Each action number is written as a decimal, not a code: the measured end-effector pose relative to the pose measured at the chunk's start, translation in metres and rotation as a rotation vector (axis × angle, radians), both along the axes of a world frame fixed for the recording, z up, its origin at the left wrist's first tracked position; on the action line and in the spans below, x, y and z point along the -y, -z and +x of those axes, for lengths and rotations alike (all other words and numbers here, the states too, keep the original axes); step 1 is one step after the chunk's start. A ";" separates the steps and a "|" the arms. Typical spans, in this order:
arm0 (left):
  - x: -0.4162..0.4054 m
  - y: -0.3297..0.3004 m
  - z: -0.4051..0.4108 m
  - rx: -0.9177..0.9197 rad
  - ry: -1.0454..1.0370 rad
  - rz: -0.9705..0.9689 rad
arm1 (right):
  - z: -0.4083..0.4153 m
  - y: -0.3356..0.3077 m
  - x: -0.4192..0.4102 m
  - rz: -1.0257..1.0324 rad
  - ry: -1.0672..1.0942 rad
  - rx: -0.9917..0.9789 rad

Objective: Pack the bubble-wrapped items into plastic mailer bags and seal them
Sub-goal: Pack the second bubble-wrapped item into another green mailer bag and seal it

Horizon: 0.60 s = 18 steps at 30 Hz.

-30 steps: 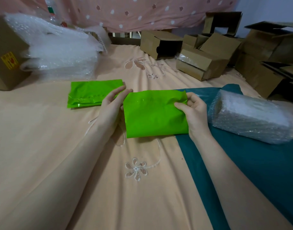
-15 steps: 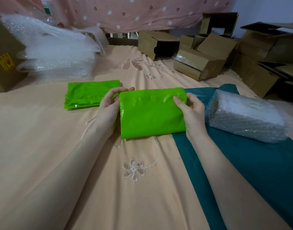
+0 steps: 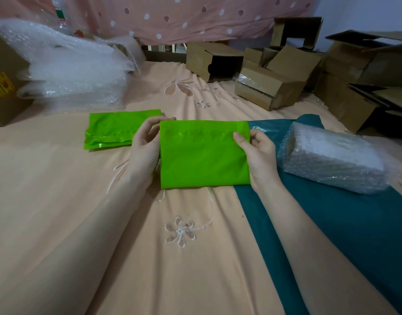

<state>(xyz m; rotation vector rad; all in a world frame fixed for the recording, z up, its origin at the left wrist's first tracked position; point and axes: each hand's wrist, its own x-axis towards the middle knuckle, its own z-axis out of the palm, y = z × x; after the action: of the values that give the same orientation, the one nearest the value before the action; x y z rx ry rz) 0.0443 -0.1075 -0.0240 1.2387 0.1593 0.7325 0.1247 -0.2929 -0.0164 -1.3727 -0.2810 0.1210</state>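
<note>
Left hand and right hand clamp opposite side edges of a flat bright-green plastic mailer bag at centre, a second green mailer at ten o'clock, a bubble-wrapped block at three o'clock.

Bare forearms, no sleeves; hands ungloved, nails short.

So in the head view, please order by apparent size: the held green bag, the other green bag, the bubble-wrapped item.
1. bubble-wrapped item and held green bag: look alike, unsure
2. other green bag, partly hidden by the left hand
</note>
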 end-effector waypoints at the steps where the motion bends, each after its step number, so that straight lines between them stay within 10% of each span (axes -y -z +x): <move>1: 0.001 -0.001 0.000 -0.039 -0.038 0.006 | 0.000 -0.001 0.001 0.004 0.024 0.005; 18: 0.004 -0.001 0.001 -0.102 -0.208 0.129 | 0.000 -0.005 0.003 0.124 0.094 0.007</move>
<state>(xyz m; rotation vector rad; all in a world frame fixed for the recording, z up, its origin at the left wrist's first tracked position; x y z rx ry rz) 0.0454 -0.1112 -0.0227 1.3972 0.3330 0.8697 0.1247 -0.2962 -0.0110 -1.2613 -0.2260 0.0205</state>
